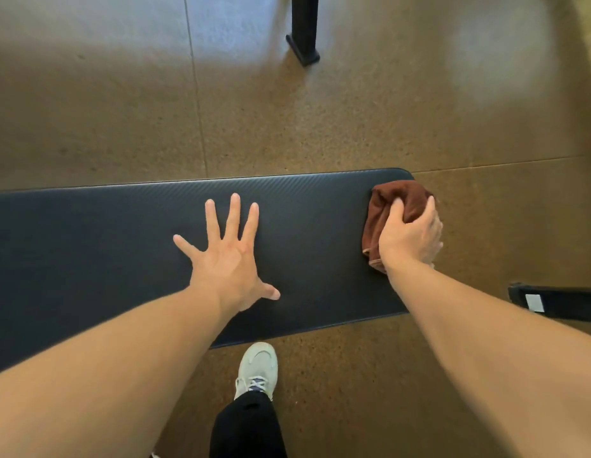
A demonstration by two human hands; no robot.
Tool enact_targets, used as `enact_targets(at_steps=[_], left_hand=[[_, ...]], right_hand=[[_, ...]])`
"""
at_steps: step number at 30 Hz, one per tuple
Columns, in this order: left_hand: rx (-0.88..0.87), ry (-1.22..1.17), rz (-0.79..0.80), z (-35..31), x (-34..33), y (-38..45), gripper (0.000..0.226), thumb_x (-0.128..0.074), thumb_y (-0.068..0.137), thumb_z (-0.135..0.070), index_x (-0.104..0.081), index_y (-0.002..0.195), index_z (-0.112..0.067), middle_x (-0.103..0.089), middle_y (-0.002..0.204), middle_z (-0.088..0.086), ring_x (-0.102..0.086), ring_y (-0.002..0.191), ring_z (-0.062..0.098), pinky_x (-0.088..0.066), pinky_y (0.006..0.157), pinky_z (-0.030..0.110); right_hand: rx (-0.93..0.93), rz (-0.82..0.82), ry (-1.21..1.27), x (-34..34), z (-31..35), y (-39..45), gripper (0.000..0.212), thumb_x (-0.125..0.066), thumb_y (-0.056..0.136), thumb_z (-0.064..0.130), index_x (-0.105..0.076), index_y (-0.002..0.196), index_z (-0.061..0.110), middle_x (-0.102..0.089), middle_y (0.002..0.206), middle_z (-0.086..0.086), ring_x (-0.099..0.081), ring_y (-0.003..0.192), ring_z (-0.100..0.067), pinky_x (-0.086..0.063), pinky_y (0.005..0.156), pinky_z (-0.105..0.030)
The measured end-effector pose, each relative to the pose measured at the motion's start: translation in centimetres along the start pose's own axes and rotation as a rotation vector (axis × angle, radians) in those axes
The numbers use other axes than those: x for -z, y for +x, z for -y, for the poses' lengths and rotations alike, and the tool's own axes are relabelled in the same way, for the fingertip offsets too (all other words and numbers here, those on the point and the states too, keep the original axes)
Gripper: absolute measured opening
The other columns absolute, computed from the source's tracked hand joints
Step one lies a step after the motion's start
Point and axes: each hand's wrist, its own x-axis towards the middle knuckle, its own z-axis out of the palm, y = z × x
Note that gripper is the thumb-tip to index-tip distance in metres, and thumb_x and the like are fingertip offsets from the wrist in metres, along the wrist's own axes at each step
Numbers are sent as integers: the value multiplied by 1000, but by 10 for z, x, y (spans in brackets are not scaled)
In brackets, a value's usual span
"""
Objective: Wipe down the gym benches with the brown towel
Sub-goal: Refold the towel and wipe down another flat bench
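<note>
1. no container shows here; the nearest thing to one is the long, black, padded worktop with a fine ribbed vinyl cover and rounded corners (122, 246), which carries only the two hands and the cloth.
2. the brown terry towel (391, 206) is bunched into a thick wad at the worktop's 3 o'clock end, draped over the short edge so that part of it hangs past the pad. its colour is a deep rust brown; a paler hem shows at its lower edge, near the wrist.
3. the right hand (409, 236) is clamped on the towel, thumb dug into the folds on the inner side and fingers wrapped around the outer side, pressing it against the end of the pad.
4. the left hand (229, 256) lies flat on the middle of the worktop, palm down, all five fingers spread wide and holding nothing; it is well apart from the right hand.
5. at 6 o'clock, a pale grey lace-up trainer (258, 368) and a black trouser leg (246, 428) stand on the speckled brown rubber floor (320, 127), just beside the worktop's near edge.
6. at 12 o'clock a black metal post with a foot (304, 34) stands on the floor, well apart from the worktop; at 3 o'clock, a black bar with a white label (552, 302) lies low near the right forearm.
</note>
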Motion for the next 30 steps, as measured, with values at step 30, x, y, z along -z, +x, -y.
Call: enact_targets(at_steps=[30], left_hand=[[453,-608,-93,373,-62,-188,90,-49,95,-65,-2,163,-29,14,170,-7,14,157,20,-6,126,51]], right_hand=[[985,975,-294,-160,309,-402,51,-63,102,33,-46,150,39,-49,153,7,-44,141,-25,-31,119,-48]])
